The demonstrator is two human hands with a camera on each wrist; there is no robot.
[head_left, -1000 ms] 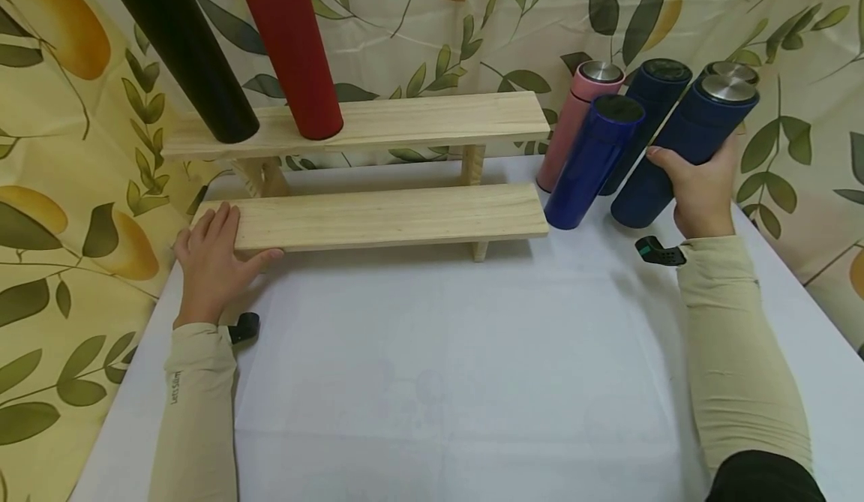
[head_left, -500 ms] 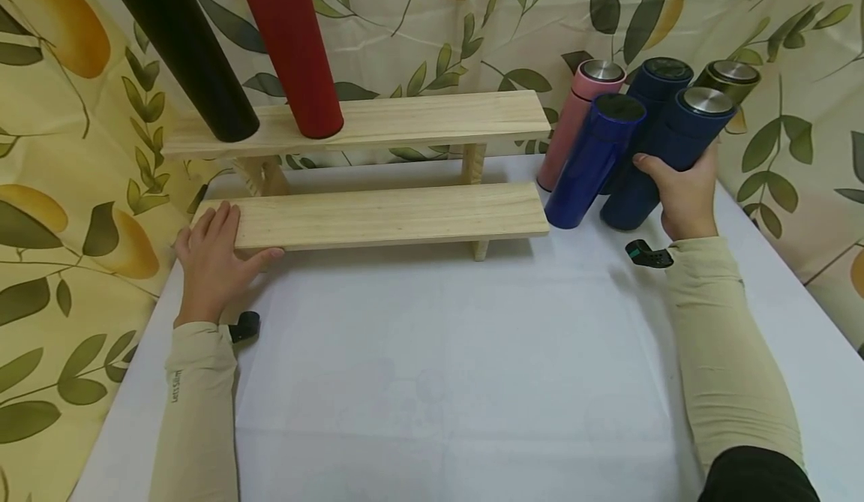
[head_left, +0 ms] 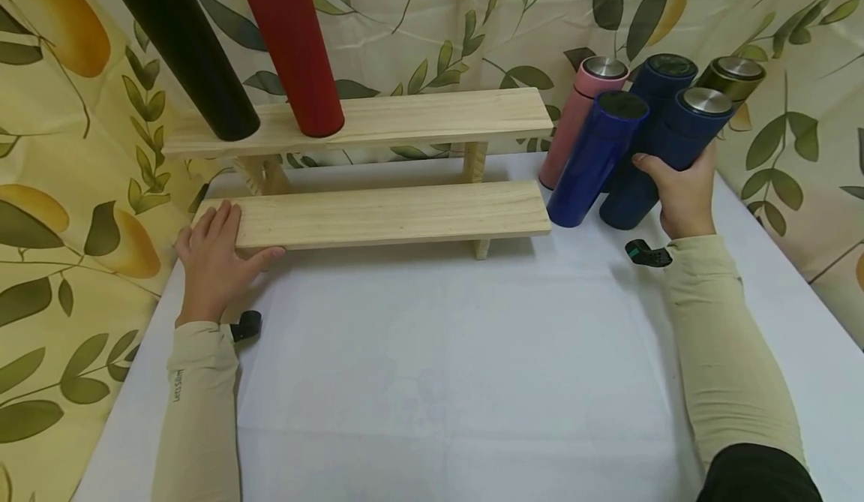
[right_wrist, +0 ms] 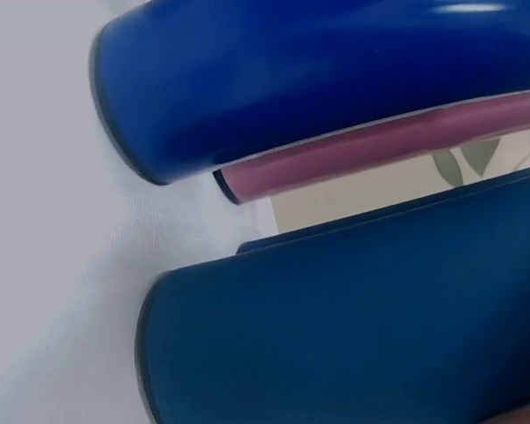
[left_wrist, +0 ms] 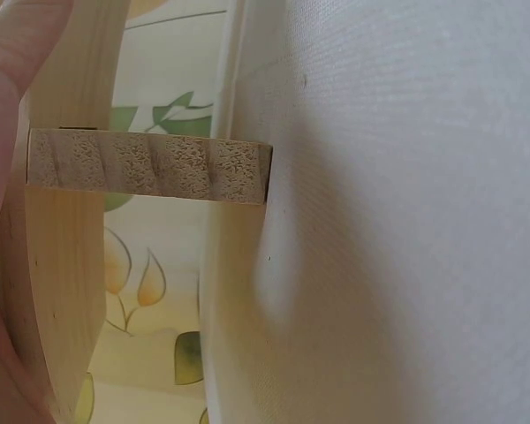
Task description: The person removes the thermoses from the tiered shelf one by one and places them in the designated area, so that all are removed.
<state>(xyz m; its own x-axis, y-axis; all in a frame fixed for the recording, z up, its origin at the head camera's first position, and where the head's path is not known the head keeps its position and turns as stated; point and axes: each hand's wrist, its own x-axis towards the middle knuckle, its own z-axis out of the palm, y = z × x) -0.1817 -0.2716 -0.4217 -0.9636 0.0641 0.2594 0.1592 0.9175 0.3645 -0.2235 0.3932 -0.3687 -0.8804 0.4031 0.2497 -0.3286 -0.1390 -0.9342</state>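
Note:
My right hand [head_left: 687, 194] grips a dark blue vacuum flask [head_left: 675, 138] with a silver lid top, thumb across its front and fingers hidden behind. In the right wrist view this flask [right_wrist: 336, 309] has its base at the white cloth, beside a glossy blue flask [right_wrist: 318, 79]. My left hand [head_left: 214, 258] rests on the left end of a two-tier wooden shelf [head_left: 391, 215], fingers straight on the lower board and thumb along its front edge. The left wrist view shows the shelf's leg [left_wrist: 150, 166] from close up.
A black flask [head_left: 182, 52] and a red flask [head_left: 293, 55] stand on the upper board. Around the gripped flask are a pink flask [head_left: 574, 119], another dark blue flask [head_left: 664, 82] and an olive flask [head_left: 732, 74]. A patterned curtain [head_left: 418, 37] hangs behind the white table [head_left: 432, 367].
The right hand has moved left with the dark blue flask, closer to the other flasks, uncovering the olive one behind. For the last half second it has hardly moved. The left hand stays put.

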